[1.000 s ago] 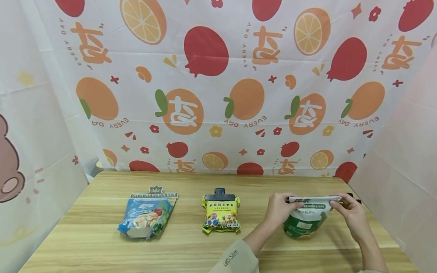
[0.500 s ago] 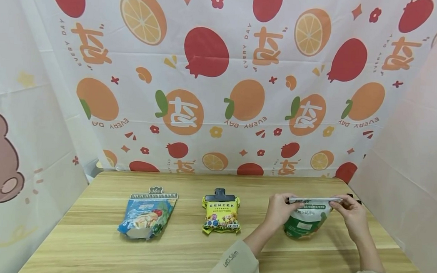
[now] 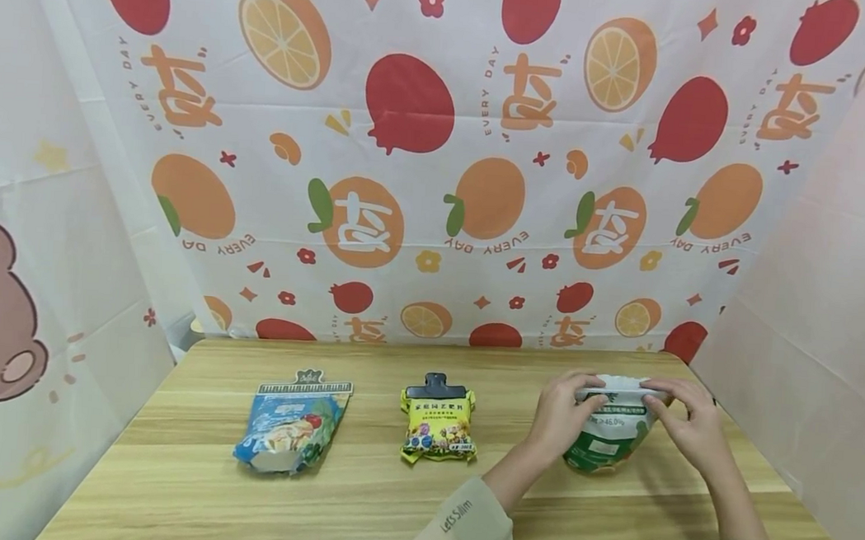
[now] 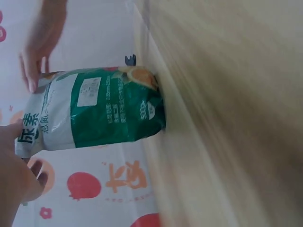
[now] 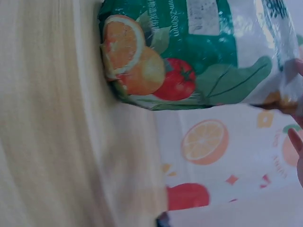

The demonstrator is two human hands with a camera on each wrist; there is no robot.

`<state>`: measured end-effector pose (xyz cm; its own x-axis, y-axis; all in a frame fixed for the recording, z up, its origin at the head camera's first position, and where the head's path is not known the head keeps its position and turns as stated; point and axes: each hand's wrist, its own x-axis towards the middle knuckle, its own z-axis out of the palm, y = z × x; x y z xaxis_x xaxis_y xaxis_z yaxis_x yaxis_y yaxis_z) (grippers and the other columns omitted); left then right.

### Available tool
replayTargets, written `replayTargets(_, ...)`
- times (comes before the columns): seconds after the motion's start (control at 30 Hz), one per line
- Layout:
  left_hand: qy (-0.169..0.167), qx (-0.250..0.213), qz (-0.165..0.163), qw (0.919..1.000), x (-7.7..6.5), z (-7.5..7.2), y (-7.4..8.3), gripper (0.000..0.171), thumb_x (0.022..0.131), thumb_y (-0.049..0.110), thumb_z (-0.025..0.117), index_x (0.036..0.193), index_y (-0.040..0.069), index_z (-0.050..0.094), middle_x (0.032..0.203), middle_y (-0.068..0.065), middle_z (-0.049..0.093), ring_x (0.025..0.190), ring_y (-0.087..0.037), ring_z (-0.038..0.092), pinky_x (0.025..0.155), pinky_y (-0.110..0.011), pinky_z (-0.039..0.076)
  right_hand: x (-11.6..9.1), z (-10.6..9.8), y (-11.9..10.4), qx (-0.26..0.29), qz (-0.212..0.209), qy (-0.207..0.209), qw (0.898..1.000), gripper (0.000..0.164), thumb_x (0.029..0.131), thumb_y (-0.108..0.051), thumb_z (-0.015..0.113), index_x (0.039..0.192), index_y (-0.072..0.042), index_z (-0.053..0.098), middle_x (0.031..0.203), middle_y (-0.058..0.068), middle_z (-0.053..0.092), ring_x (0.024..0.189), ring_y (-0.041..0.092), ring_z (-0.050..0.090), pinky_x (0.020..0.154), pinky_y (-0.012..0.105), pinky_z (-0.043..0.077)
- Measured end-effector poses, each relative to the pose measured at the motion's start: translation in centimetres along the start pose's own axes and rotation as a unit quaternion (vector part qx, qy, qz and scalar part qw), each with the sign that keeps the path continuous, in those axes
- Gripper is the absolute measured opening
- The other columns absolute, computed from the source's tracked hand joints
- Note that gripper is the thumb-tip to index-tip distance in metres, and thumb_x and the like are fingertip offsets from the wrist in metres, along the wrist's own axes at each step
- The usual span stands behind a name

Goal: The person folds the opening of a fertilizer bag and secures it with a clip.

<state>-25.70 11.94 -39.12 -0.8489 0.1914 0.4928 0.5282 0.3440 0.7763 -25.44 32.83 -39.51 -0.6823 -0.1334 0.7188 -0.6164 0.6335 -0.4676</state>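
Note:
A green and white fertilizer bag (image 3: pixel 607 433) stands on the right part of the table, with fruit printed on its side. My left hand (image 3: pixel 559 416) pinches the left end of its top edge between thumb and fingers. At the other end, my right hand (image 3: pixel 693 425) pinches the same edge. Between the hands a white band of the bag's top is bent over. The left wrist view shows the bag (image 4: pixel 102 109) sideways with both hands at its top. In the right wrist view, oranges and a tomato show on the bag (image 5: pixel 189 56), and only fingertips of the right hand appear.
A blue food bag (image 3: pixel 290 431) with a grey crown-shaped clip (image 3: pixel 306 384) lies at the left. Mid-table lies a yellow fertilizer bag (image 3: pixel 439 426) with a black clip (image 3: pixel 435 386). Behind the green bag is a small dark object (image 4: pixel 130 60). A fruit-print curtain (image 3: pixel 438 179) borders the wooden table (image 3: pixel 359 505).
Both hands have moved inward along the bag's top edge, and the right hand has shifted left. The top, straight before, now shows a bent white band. The other bags have stayed put.

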Motion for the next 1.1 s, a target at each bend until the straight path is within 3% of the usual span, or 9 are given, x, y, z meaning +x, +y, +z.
replayTargets(0.1, 0.004, 0.109, 0.066, 0.9918, 0.2, -0.3, 0.3, 0.021, 0.087, 0.026, 0.064, 0.103, 0.015, 0.071, 0.107, 0.009, 0.063, 0.104, -0.003, 0.051, 0.088, -0.017, 0.041, 0.5, 0.1, -0.5, -0.052, -0.056, -0.009, 0.997, 0.027, 0.071, 0.010, 0.073, 0.094, -0.003, 0.069, 0.091, 0.007, 0.064, 0.080, 0.005, 0.047, 0.075, 0.019, 0.032)
replayTargets(0.23, 0.004, 0.182, 0.095, 0.9787, 0.4, -0.5, 0.6, 0.021, 0.088, 0.028, 0.061, 0.103, 0.018, 0.072, 0.098, 0.011, 0.066, 0.094, 0.000, 0.056, 0.082, -0.013, 0.042, 0.8, 0.3, -1.0, -0.076, -0.066, -0.037, 0.994, 0.023, 0.076, 0.008, 0.069, 0.094, -0.006, 0.069, 0.091, 0.004, 0.064, 0.078, 0.005, 0.047, 0.063, 0.017, 0.037)
replayTargets(0.33, 0.005, 0.185, 0.094, 0.9783, 0.5, -0.6, 0.7, 0.018, 0.088, 0.026, 0.062, 0.099, 0.019, 0.073, 0.092, 0.011, 0.067, 0.087, 0.002, 0.058, 0.077, -0.010, 0.043, 0.8, 0.6, -1.0, -0.081, -0.066, -0.036, 0.994, 0.023, 0.076, 0.009, 0.069, 0.092, -0.007, 0.069, 0.088, 0.002, 0.064, 0.078, 0.005, 0.047, 0.063, 0.017, 0.037)
replayTargets(0.5, 0.009, 0.168, 0.082, 0.9823, 0.5, -0.4, 0.7, 0.014, 0.086, 0.024, 0.064, 0.092, 0.020, 0.075, 0.087, 0.010, 0.068, 0.081, 0.005, 0.060, 0.068, -0.006, 0.043, 0.6, 1.2, -0.8, -0.072, -0.076, 0.006, 0.994, 0.028, 0.067, 0.015, 0.072, 0.083, -0.008, 0.070, 0.081, 0.001, 0.065, 0.077, 0.004, 0.049, 0.063, 0.016, 0.036)
replayTargets(0.83, 0.031, 0.175, 0.089, 0.9800, 0.4, -0.2, 0.5, 0.011, 0.084, 0.021, 0.066, 0.089, 0.019, 0.076, 0.084, 0.009, 0.069, 0.075, 0.004, 0.061, 0.061, -0.006, 0.044, 0.4, 1.7, -0.4, -0.044, -0.117, 0.074, 0.989, 0.028, 0.057, 0.019, 0.073, 0.077, 0.001, 0.071, 0.073, 0.004, 0.066, 0.078, 0.000, 0.052, 0.074, 0.011, 0.037)
replayTargets(1.0, 0.019, 0.185, 0.066, 0.9804, 0.4, -0.2, 0.9, 0.012, 0.086, 0.023, 0.065, 0.091, 0.020, 0.075, 0.085, 0.011, 0.068, 0.078, 0.005, 0.060, 0.062, -0.006, 0.044, 0.3, 1.7, -0.5, -0.043, -0.129, 0.063, 0.989, 0.025, 0.060, 0.018, 0.073, 0.079, 0.001, 0.071, 0.075, 0.003, 0.066, 0.073, 0.004, 0.051, 0.067, 0.012, 0.037)
replayTargets(1.1, 0.016, 0.195, 0.081, 0.9773, 0.3, -0.3, 1.1, 0.012, 0.087, 0.023, 0.065, 0.092, 0.019, 0.075, 0.087, 0.011, 0.068, 0.083, 0.004, 0.058, 0.068, -0.007, 0.043, 0.3, 1.6, -0.9, -0.047, -0.125, 0.040, 0.990, 0.027, 0.063, 0.015, 0.074, 0.083, -0.002, 0.071, 0.078, 0.002, 0.065, 0.074, 0.007, 0.048, 0.068, 0.015, 0.034)
